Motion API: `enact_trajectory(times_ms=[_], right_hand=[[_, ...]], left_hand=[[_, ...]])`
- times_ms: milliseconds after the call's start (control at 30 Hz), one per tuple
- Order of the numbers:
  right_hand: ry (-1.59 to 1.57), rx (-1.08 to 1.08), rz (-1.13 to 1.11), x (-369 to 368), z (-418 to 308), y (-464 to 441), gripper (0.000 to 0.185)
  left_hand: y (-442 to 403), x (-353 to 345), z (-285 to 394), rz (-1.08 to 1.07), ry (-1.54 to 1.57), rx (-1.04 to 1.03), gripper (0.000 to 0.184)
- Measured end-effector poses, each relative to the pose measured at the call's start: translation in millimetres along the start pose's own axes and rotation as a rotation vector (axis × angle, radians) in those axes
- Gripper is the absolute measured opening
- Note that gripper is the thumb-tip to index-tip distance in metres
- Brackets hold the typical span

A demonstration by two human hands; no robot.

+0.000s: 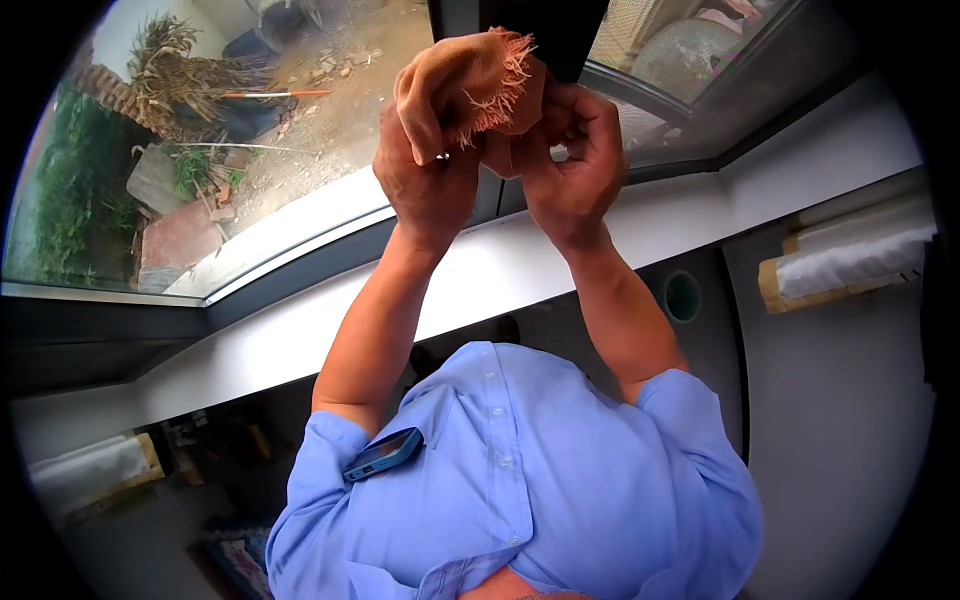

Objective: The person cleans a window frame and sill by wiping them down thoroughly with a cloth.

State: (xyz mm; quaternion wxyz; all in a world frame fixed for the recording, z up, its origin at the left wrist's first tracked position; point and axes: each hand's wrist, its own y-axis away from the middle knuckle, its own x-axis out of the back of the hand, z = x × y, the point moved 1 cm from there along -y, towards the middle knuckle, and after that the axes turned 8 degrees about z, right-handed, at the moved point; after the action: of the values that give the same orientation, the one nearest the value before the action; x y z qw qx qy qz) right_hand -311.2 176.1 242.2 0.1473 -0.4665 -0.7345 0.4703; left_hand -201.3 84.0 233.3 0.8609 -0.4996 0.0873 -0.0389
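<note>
An orange-brown cloth (455, 85) with a frayed, fringed edge is held up in front of the window, bunched and folded over. My left hand (428, 190) grips its left part, the fingers mostly hidden behind the cloth. My right hand (580, 170) pinches the right side of it, thumb and fingers curled together. Both hands are above the white window sill (490, 275), near the dark frame between two panes. Through the left glass pane (330, 130) a yard shows.
A blue phone (383, 455) sticks out of my shirt pocket. On the right lies a white roll (850, 260) with tan edges, and a similar roll (95, 470) is at lower left. A round green object (682, 297) is below the sill. Outside are dry stalks (165, 75) and rubble.
</note>
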Motion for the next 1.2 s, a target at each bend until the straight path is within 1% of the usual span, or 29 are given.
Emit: enact_trajectory(times_ms=[33,67,133,167,200,233,267,300,333,367,433,500,567,633,700,767,833,867,933,967,1000,1033,1067,1100,1133,1167,1200], right_hand=[[-0.043,0.096,0.034,-1.2,-3.9,-9.7,0.032],[-0.048,0.099,0.038,2.0,-4.2,-10.6,0.032],[0.122,0.168,0.032,11.0,-7.2,-12.4,0.028],[0.109,0.176,0.032,17.8,-3.8,-6.6,0.028],[0.223,0.091,-0.052,28.0,6.7,10.9,0.027],[0.338,0.004,-0.134,39.5,19.1,32.1,0.026],[0.366,-0.094,-0.185,51.0,34.1,55.6,0.024],[0.393,-0.193,-0.235,62.2,50.6,81.0,0.022],[0.447,-0.260,-0.273,72.6,67.7,107.9,0.023],[0.501,-0.326,-0.309,78.6,77.3,124.1,0.024],[0.461,-0.335,-0.296,78.8,71.5,121.3,0.024],[0.424,-0.330,-0.271,70.4,74.8,101.6,0.023],[0.236,-0.187,-0.171,55.2,48.5,47.2,0.025],[0.144,-0.014,-0.118,38.1,23.5,-13.0,0.027],[0.142,0.166,-0.026,17.1,-1.4,-72.8,0.026],[0.146,0.363,0.063,-3.1,-7.2,-127.9,0.025],[0.050,0.285,0.135,-18.8,-61.4,-163.3,0.023],[-0.078,0.258,0.184,-29.9,-52.3,-182.1,0.016],[-0.132,0.229,0.155,-29.9,-45.2,-185.4,0.017],[-0.187,0.210,0.125,-28.7,-53.5,-185.2,0.018],[0.042,0.114,0.077,-13.3,-65.4,-172.1,0.015],[0.050,0.095,0.066,-4.3,-49.5,-157.3,0.015],[0.213,0.139,0.014,6.0,-22.8,-131.5,0.021],[0.374,0.185,-0.039,14.7,-0.8,-106.7,0.028],[0.303,0.263,-0.070,22.7,6.2,-84.1,0.030],[0.242,0.261,-0.097,32.3,21.5,-57.9,0.031],[0.222,0.226,-0.128,40.7,41.1,-26.9,0.031]], left_hand=[[-10.7,-1.4,7.8,0.032,-0.056,-0.046,0.047],[-9.0,-1.4,8.3,0.031,-0.058,-0.053,0.047],[1.6,-0.9,3.2,-0.031,-0.043,0.115,0.047],[13.1,2.9,2.3,-0.055,-0.193,-0.017,0.048],[32.3,3.4,-7.1,-0.033,-0.178,0.004,0.038],[54.3,9.1,-14.3,-0.114,-0.267,0.002,0.034],[82.1,14.7,-25.9,-0.206,-0.390,-0.012,0.033],[113.4,22.7,-42.7,-0.296,-0.422,0.078,0.036],[134.5,24.8,-46.2,-0.373,-0.511,0.118,0.037],[151.3,27.9,-52.7,-0.386,-0.466,0.170,0.038],[157.5,28.0,-51.2,-0.417,-0.507,0.297,0.038],[137.7,22.0,-48.7,-0.341,-0.447,0.187,0.036],[83.4,6.1,-29.6,-0.219,-0.413,-0.031,0.037],[17.7,-11.5,-6.1,-0.075,-0.320,-0.249,0.050],[-46.1,-24.3,22.1,0.002,-0.207,-0.289,0.051],[-101.3,-34.0,62.7,0.028,-0.444,-0.294,0.055],[-145.2,-57.3,76.1,0.268,0.024,-0.321,0.027],[-153.9,-59.0,84.2,0.264,0.019,-0.319,0.027],[-159.7,-55.6,87.9,0.265,-0.222,-0.270,0.026],[-153.4,-49.7,76.8,0.258,-0.231,-0.253,0.026],[-142.2,-41.9,60.0,0.191,-0.275,-0.310,0.032],[-126.8,-35.8,45.3,0.123,-0.317,-0.366,0.039],[-106.4,-31.7,38.5,0.085,-0.459,-0.313,0.039],[-77.5,-32.0,40.0,0.038,-0.317,-0.171,0.056],[-50.8,-27.0,28.1,0.001,-0.354,-0.219,0.057],[-21.9,-24.5,5.9,0.031,-0.383,-0.357,0.053],[13.1,-15.3,-6.3,-0.035,-0.405,-0.318,0.056]])
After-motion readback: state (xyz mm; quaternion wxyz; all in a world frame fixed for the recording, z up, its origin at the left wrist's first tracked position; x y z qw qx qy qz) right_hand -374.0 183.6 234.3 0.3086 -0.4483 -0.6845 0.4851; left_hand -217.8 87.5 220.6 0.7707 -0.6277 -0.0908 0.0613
